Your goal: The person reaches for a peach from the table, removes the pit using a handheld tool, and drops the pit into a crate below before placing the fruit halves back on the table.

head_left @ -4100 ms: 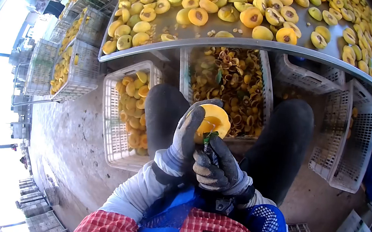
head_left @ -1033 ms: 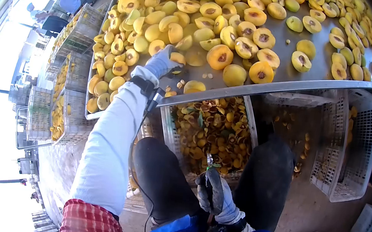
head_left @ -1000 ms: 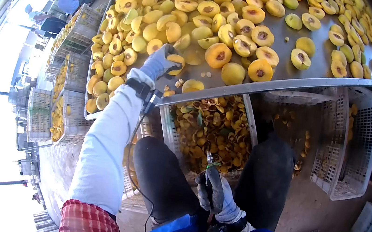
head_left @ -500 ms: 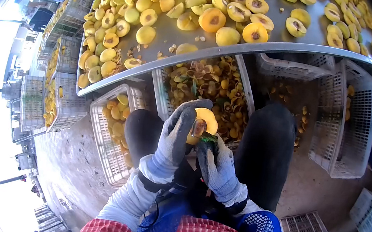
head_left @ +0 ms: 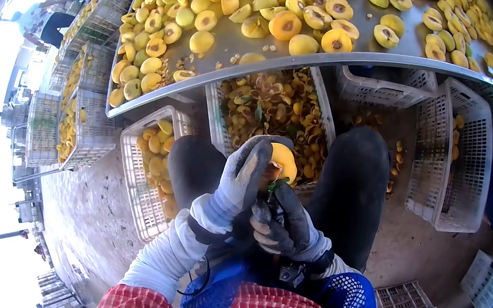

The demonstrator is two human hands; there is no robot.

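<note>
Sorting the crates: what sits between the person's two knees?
In the head view, a white crate of pits and scraps, with the left hand holding a peach half above it.

Strong daylight is seen from the left, where the sky is blown out to white. Heavy fisheye bending and black vignetting are noted at the edges. The tabletop [head_left: 334, 56] is brightly lit with mild glare; shadow is cast beneath it. Centre focus is sharp.

Grey knit gloves, pale sleeves, red checked shirt, blue apron and dark trousers clothe the person.
</note>
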